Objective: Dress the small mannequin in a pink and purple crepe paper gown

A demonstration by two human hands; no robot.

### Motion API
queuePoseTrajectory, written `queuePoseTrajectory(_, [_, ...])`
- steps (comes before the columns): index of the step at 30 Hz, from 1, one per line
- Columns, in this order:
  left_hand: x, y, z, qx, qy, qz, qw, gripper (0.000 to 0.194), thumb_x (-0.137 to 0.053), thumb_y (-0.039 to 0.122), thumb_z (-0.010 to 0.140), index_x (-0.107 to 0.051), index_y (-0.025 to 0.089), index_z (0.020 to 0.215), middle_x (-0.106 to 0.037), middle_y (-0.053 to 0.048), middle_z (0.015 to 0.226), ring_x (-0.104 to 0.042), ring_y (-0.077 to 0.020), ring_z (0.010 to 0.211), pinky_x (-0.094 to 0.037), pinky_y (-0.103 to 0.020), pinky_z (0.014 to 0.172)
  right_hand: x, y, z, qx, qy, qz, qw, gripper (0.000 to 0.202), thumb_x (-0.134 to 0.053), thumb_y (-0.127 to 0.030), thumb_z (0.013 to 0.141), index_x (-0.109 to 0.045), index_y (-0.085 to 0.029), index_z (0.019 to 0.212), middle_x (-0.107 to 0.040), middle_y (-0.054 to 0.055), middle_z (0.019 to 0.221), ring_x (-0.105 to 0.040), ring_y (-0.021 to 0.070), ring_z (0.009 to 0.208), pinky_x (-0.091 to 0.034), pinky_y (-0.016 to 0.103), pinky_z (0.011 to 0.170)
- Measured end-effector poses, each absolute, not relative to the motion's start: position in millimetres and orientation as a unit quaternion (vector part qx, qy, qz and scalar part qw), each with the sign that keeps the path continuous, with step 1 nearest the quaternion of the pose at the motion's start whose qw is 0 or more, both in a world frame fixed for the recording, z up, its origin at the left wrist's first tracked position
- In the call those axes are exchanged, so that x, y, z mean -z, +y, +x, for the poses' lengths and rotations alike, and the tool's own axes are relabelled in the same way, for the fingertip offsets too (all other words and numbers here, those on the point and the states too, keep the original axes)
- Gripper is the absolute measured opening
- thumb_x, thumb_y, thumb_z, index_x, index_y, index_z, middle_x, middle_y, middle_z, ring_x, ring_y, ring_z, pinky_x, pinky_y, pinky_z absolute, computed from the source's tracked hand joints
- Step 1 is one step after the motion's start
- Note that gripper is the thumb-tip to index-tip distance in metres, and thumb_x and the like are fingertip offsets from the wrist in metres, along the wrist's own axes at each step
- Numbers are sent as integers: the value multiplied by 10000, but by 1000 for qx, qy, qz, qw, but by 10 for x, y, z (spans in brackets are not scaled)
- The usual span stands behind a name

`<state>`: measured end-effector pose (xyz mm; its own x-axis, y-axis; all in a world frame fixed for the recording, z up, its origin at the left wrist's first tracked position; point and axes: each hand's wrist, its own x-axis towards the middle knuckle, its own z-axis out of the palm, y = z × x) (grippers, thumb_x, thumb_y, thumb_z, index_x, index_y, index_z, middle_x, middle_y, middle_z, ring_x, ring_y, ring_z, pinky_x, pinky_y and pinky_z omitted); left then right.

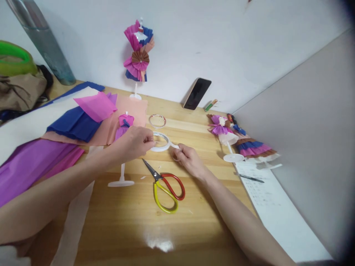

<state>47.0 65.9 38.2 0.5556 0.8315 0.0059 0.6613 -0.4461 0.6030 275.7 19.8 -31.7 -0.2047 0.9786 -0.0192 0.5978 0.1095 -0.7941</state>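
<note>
A narrow white roll of tape (pixel 161 149) is between my two hands above the wooden table. My left hand (pixel 138 141) is closed in a pinch at the roll's left rim. Thumb and fingers of my right hand (pixel 190 158) are pinched on the loose tape end (pixel 175 146), which runs off the roll's right side. Below lie scissors (pixel 156 177) with one red and one yellow handle, blades slightly apart. A small dress stand (pixel 122 173) with a pink and purple paper dress (pixel 126 122) is partly hidden by my left wrist.
Coloured crepe paper sheets (pixel 69 123) cover the left side. A taller dressed stand (pixel 140 61), leaning phone (pixel 197 94), and a thin ring (pixel 157 120) are toward the back. More paper-dressed stands (pixel 233 158), a pen (pixel 251 178) and a written sheet (pixel 273 207) lie right; a bottle (pixel 46 44) stands back left.
</note>
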Motion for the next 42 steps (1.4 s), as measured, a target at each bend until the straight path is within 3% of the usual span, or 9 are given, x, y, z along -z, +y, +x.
queuePoseTrajectory(4, [-273, 686, 499, -187, 447, 704, 520, 137, -562, 138, 784, -547, 146, 648, -643, 1, 501, -659, -132, 476, -499, -178, 461, 420, 176, 2849, -439, -617, -553, 348, 238, -400, -345, 862, -549, -169, 806, -554, -3, 641, -340, 66, 404, -296, 204, 390])
queuePoseTrajectory(8, [-241, 671, 507, -187, 438, 675, 564, 124, -572, 117, 755, -538, 147, 640, -634, 12, 477, -652, -125, 455, -516, -179, 462, 400, 228, 2871, -459, -564, -547, 415, 225, -448, -348, 810, -586, -171, 830, -495, -32, 598, -245, 47, 375, -211, 192, 356])
queuePoseTrajectory(11, [-263, 637, 505, -168, 403, 703, 561, 102, -572, 136, 755, -551, 145, 656, -643, 10, 500, -658, -126, 473, -517, -185, 474, 257, 264, 2865, -468, -579, -532, 404, 303, -501, -324, 805, -628, -195, 1048, -572, -15, 713, -377, 65, 458, -316, 192, 430])
queuePoseTrajectory(14, [-288, 606, 501, -130, 372, 740, 545, 123, -547, 184, 792, -566, 144, 678, -648, -3, 530, -667, -140, 507, -513, -201, 495, 133, 294, 2830, -482, -634, -511, 324, 225, -545, -261, 742, -689, -168, 889, -611, -3, 693, -512, 106, 577, -414, 225, 552])
queuePoseTrajectory(17, [-298, 563, 494, -138, 359, 844, 373, 160, -515, 176, 813, -580, 143, 670, -655, -22, 587, -653, -145, 569, -466, -208, 527, 99, 331, 2784, -449, -666, -524, 283, 138, -500, -172, 685, -628, -162, 634, -568, -20, 590, -501, 112, 576, -393, 229, 586])
queuePoseTrajectory(20, [-312, 501, 484, -137, 333, 922, 144, 194, -480, 132, 836, -600, 132, 684, -678, -63, 696, -638, -160, 656, -435, -234, 569, 105, 366, 2767, -384, -679, -559, 281, 194, -421, -105, 653, -601, -172, 626, -512, -40, 544, -459, 106, 562, -340, 226, 592])
queuePoseTrajectory(22, [-339, 471, 482, -100, 330, 933, 102, 211, -468, 125, 854, -622, 125, 709, -690, -74, 722, -637, -170, 663, -429, -247, 571, 92, 380, 2776, -354, -684, -573, 279, 213, -392, -96, 636, -589, -176, 627, -496, -43, 536, -444, 106, 552, -318, 229, 586])
queuePoseTrajectory(33, [-282, 666, 459, -107, 435, 734, 510, 207, -597, 258, 762, -585, 146, 589, -580, 20, 470, -569, -105, 388, -409, -176, 398, -114, 255, 2822, -371, -706, -533, 283, 185, -384, -167, 667, -560, -186, 616, -496, -33, 549, -460, 109, 525, -359, 213, 528])
queuePoseTrajectory(42, [-308, 648, 409, -111, 443, 795, 399, 229, -577, 312, 795, -619, 152, 635, -514, 37, 424, -507, -106, 412, -314, -205, 435, -105, 231, 2807, -426, -679, -491, 340, 161, -441, -149, 656, -595, -182, 620, -515, -31, 540, -484, 109, 512, -397, 214, 510])
